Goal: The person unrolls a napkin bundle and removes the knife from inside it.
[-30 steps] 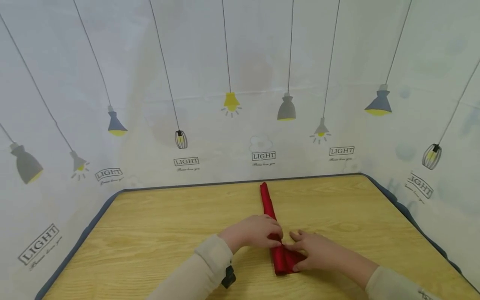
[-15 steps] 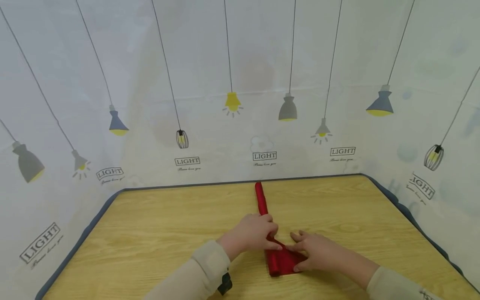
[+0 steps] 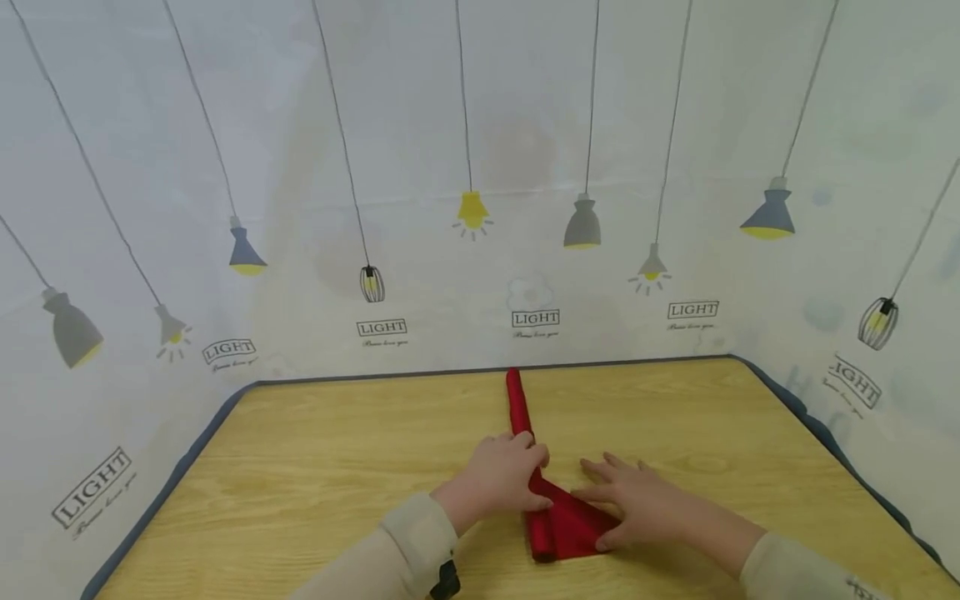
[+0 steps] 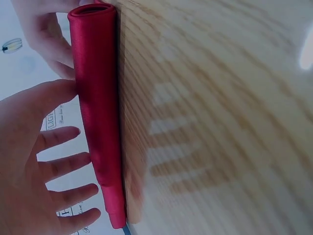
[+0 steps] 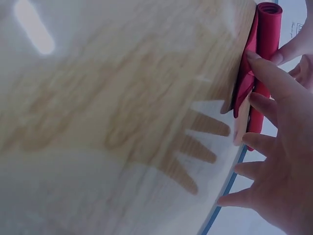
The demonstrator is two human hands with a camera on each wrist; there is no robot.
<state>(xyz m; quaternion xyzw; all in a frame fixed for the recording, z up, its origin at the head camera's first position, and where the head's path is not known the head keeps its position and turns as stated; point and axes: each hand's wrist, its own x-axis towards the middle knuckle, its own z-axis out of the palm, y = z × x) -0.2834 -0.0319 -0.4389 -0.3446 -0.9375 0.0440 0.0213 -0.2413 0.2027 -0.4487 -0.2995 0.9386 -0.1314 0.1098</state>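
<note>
A shiny red cloth (image 3: 519, 408), rolled into a long narrow tube, lies lengthwise on the wooden table, its far end by the back edge. From its near part a flat flap (image 3: 579, 527) of the same cloth spreads to the right. My left hand (image 3: 497, 475) rests on the middle of the roll; in the left wrist view its thumb (image 4: 61, 90) touches the roll and the other fingers are spread loosely. With spread, nearly straight fingers, my right hand (image 3: 648, 504) touches the flap's outer edge; its thumb (image 5: 266, 68) presses the flap in the right wrist view.
The light wood table (image 3: 337, 442) has a dark blue border (image 3: 420, 374) along its back and sides. Behind it stands a pale wall covering (image 3: 420, 125) printed with hanging lamps. A small black device (image 3: 446, 579) sits under the left sleeve.
The roll and my left hand have shifted left over the table, and a wider stretch of flat cloth shows between the hands. The right hand has stayed nearly in place, its fingers slightly more spread.
</note>
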